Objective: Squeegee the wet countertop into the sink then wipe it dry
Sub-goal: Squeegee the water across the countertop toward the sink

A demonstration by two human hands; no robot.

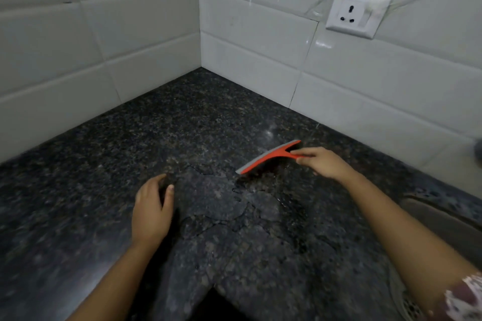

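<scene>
Squeegee point(268, 156), red with a grey blade, lies with its blade edge down on the dark speckled countertop point(104, 164), right of centre and near the corner where two white tiled walls point(260, 41) meet. I note a wall socket point(357, 14) on the right-hand wall, well above the work surface. A sink point(443, 219) rim shows at the right edge, partly cut off by the frame and by my right forearm. Water point(260, 195) sits in an irregular film with visible margins just in front of the blade and spreads toward the counter's near edge. I see nothing standing between the blade and the sink. My right hand point(323, 163) is closed around the red handle, fingers wrapped over it. My left hand point(152, 210) rests on the counter, fingers loosely curled and grasping nothing, well apart from the squeegee.
</scene>
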